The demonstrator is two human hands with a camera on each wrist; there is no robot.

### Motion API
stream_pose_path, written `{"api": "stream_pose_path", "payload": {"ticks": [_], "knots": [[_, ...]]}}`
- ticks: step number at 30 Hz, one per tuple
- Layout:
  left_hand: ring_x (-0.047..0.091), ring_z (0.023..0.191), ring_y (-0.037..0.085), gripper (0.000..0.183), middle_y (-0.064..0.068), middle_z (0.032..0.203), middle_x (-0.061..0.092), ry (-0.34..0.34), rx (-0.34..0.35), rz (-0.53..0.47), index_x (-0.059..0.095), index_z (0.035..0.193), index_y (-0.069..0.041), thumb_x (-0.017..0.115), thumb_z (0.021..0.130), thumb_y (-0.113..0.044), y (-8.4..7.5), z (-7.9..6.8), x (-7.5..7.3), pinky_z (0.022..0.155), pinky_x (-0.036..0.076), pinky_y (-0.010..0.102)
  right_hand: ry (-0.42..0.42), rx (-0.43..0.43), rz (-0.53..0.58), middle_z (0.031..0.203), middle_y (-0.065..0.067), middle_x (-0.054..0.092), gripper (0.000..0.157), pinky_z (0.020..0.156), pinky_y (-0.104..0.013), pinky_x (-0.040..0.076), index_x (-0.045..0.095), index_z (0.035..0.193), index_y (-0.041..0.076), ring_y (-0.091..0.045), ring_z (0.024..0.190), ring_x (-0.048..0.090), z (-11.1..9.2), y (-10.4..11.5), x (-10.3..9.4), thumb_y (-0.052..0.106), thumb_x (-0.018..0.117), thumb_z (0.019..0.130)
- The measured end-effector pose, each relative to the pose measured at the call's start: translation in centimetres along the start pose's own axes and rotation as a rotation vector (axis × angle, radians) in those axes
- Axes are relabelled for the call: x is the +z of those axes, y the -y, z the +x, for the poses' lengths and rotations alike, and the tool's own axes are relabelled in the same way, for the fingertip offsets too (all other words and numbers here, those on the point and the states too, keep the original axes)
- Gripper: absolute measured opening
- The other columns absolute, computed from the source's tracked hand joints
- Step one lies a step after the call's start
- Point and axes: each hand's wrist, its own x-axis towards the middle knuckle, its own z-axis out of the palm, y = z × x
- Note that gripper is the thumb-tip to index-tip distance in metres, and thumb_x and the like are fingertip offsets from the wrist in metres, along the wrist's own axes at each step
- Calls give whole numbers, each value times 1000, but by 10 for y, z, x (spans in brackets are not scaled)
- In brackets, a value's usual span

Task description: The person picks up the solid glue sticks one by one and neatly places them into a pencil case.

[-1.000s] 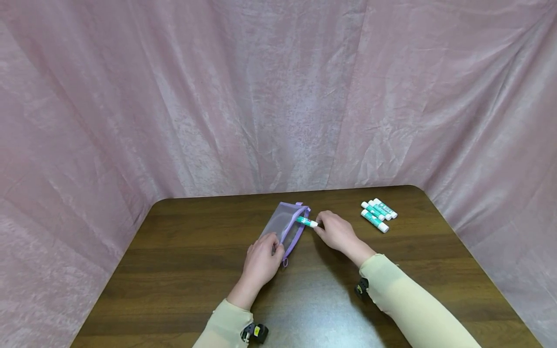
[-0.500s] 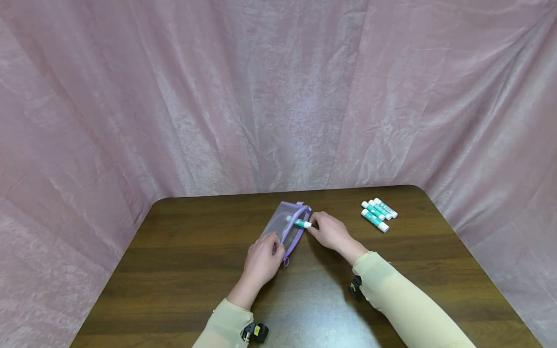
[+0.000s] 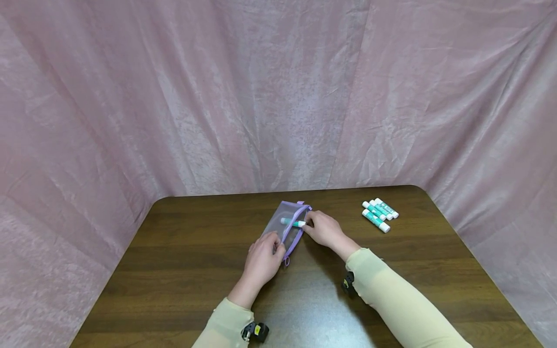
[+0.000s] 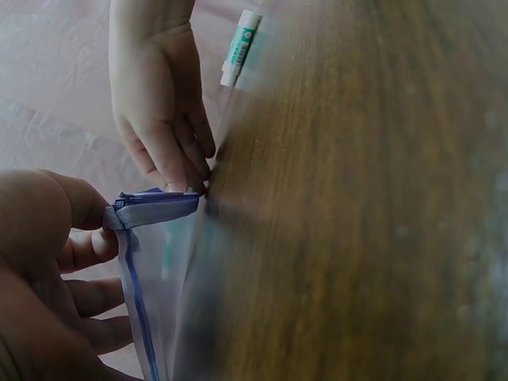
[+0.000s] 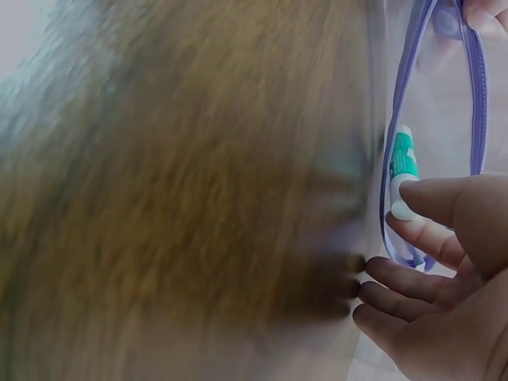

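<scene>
A translucent mesh zip pouch (image 3: 277, 218) with purple edging lies on the table, its zipped mouth facing right and gaping. My left hand (image 3: 262, 257) pinches the near part of its upper edge between thumb and fingers. A green and white glue stick (image 3: 299, 224) reaches through the mouth, its far end inside under the mesh. My right hand (image 3: 325, 229) pinches its white end at the mouth. In the right wrist view, thumb and forefinger hold that end of the glue stick (image 5: 404, 155), while the other fingers spread near the tabletop.
Several more glue sticks (image 3: 375, 221) lie grouped at the back right of the brown wooden table (image 3: 196, 251). A purple pull ring (image 3: 286, 261) hangs at the pouch's near corner. A pink curtain (image 3: 270, 96) stands behind the table.
My right hand has moved left, sliding the glue stick from outside the mouth deeper into the pouch. The left hand has stayed nearly still on the pouch edge.
</scene>
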Motion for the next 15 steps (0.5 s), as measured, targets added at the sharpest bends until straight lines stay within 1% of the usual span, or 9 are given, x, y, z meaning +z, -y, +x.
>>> {"api": "stream_pose_path", "payload": {"ticks": [2, 3, 6, 9, 10, 12, 15], "knots": [[67, 127, 50, 21, 26, 138, 71, -13, 10, -15, 55, 79, -15, 64, 98, -11, 0, 0, 0, 100, 49, 71, -1, -2, 5, 100, -1, 71, 17, 73, -46, 53, 70, 96, 23, -19, 85, 64, -1, 6, -4, 35, 83, 97], [67, 126, 49, 21, 25, 137, 72, -28, 26, -14, 55, 80, -16, 62, 99, -13, 4, 0, 2, 99, 49, 71, -4, -2, 1, 100, -1, 71, 17, 74, -47, 53, 70, 96, 23, -19, 86, 64, -2, 11, -8, 34, 82, 97], [68, 124, 50, 20, 26, 135, 72, -48, 43, -26, 55, 79, -16, 61, 98, -13, 4, -1, 2, 97, 50, 71, 16, 26, 21, 102, -4, 72, 14, 78, -49, 54, 72, 96, 20, -21, 89, 66, -10, 37, -30, 30, 82, 97], [67, 126, 50, 21, 25, 137, 72, -33, 26, -28, 55, 79, -16, 61, 98, -12, 4, 0, 1, 99, 50, 70, 50, 70, 50, 108, -7, 74, 13, 83, -51, 56, 74, 96, 17, -25, 96, 68, -19, 66, -55, 26, 82, 98], [67, 127, 51, 22, 26, 138, 71, -16, 6, -36, 55, 78, -15, 63, 98, -11, 1, 0, -1, 101, 49, 71, 64, 89, 60, 110, -9, 74, 12, 86, -51, 56, 74, 97, 16, -26, 98, 69, -21, 74, -61, 25, 82, 99], [66, 129, 50, 23, 26, 139, 71, 2, -10, -30, 55, 78, -16, 63, 99, -10, 1, 1, -1, 103, 49, 70, 65, 109, 57, 114, -10, 75, 11, 88, -50, 57, 75, 97, 16, -27, 102, 70, -23, 82, -66, 25, 81, 100], [65, 131, 49, 23, 25, 141, 70, 19, -26, -34, 55, 79, -16, 62, 100, -11, 0, 1, -1, 105, 48, 70, 61, 131, 45, 116, -10, 75, 12, 89, -50, 57, 76, 97, 16, -29, 105, 70, -23, 86, -66, 26, 81, 100]]}}
